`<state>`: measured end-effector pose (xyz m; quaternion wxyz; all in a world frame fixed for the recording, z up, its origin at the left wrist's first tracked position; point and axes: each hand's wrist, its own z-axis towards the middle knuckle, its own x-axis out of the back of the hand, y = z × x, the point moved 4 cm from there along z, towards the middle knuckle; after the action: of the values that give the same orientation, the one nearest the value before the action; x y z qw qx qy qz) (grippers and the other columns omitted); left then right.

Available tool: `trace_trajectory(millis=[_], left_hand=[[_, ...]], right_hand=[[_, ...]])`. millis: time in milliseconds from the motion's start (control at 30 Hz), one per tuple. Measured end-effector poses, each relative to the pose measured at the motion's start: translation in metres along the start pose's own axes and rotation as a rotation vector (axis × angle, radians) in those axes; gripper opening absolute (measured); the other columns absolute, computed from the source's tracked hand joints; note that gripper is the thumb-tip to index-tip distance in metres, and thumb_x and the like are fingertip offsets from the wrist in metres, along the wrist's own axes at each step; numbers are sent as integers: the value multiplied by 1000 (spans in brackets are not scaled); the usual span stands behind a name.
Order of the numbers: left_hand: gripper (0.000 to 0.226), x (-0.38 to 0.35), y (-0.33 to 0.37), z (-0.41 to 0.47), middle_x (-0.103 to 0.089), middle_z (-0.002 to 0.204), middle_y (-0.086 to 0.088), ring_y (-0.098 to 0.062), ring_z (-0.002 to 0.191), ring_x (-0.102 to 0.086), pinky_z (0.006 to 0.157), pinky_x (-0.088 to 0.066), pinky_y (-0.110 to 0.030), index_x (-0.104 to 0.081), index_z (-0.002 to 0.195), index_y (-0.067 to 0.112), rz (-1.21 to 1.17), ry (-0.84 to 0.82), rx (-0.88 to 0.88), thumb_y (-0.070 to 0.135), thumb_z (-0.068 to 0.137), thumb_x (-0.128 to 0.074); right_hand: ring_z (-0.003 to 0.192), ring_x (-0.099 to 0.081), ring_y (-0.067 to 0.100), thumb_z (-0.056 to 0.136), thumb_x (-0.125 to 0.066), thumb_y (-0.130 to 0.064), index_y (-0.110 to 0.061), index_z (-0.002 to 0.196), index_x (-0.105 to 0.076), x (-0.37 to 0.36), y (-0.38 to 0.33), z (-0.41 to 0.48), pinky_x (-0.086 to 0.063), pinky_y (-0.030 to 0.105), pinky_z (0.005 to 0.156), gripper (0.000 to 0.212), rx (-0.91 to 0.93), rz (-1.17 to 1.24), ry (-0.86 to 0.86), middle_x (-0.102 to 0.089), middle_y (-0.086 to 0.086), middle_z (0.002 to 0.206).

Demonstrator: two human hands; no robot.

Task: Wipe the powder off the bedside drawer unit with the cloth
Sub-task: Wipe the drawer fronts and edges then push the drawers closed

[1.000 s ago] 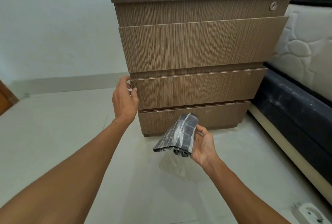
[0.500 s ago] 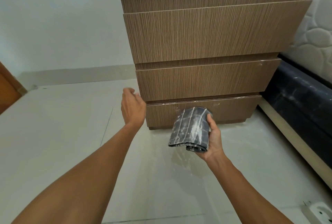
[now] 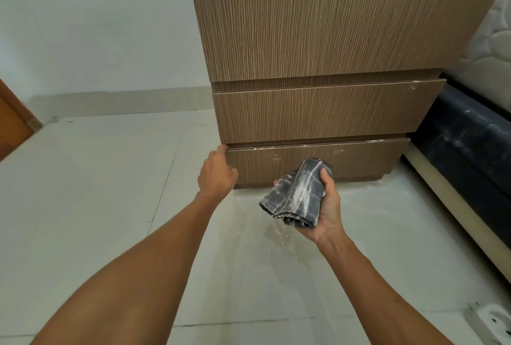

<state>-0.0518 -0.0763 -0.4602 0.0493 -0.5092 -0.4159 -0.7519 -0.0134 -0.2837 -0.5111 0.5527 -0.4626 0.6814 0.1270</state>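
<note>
A brown wood-grain drawer unit stands on the floor ahead, its drawer fronts slightly out. White powder lies along the top edge of the bottom drawer, with small specks on its front. My left hand touches the left top corner of that bottom drawer with its fingertips. My right hand holds a folded dark grey cloth, dusted white, just in front of the bottom drawer and apart from it.
Pale floor tiles carry a smear of powder in front of the unit. A dark bed base and a white mattress stand close on the right. A white socket strip lies at the bottom right. A wooden door edge shows at left.
My left hand dropped from the middle drawer's left edge to the bottom drawer's corner. The view moved lower and closer. My right hand kept the cloth near the bottom drawer.
</note>
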Motion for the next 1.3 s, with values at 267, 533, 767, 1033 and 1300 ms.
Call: trace_trajectory(millis=[267,533,767,1033,1300], left_hand=[[45,7,2,-5,-59,123,-5,-27,103,-60,81,-52,-41,-49,131,18,32,29,11,3,89,-52],[47,12,1,-13,-58,123,-6,-27,105,-58,80,-52,-42,-51,128,20,30,26,-20,1,86,-56],[30,17,3,-10,-58,112,-8,-30,101,-57,76,-51,-43,-58,114,18,175,34,-132,10,85,-57],[44,7,28,-17,-58,118,-8,-30,108,-53,85,-45,-43,-57,119,13,422,-1,-332,7,75,-62],[53,-26,73,-29,-59,120,-8,-29,112,-53,96,-40,-40,-53,128,11,425,4,-461,6,76,-60]], right_hand=[[83,-68,22,90,-67,-27,-13,115,-64,-30,-3,5,-57,40,78,29,190,-575,209,-71,7,96],[102,-56,15,89,-67,-18,-19,123,-58,-81,5,23,-49,37,91,35,917,-1743,123,-45,1,126],[98,-54,29,84,-68,-22,-12,118,-60,-94,29,56,-44,41,75,37,1130,-2575,145,-48,16,135],[91,-56,28,81,-68,-28,-7,113,-63,-70,-1,47,-45,39,71,39,1115,-2708,220,-53,19,128],[94,-53,29,76,-69,-31,-6,123,-54,-29,-68,24,-44,39,70,56,1009,-2761,389,-47,21,133]])
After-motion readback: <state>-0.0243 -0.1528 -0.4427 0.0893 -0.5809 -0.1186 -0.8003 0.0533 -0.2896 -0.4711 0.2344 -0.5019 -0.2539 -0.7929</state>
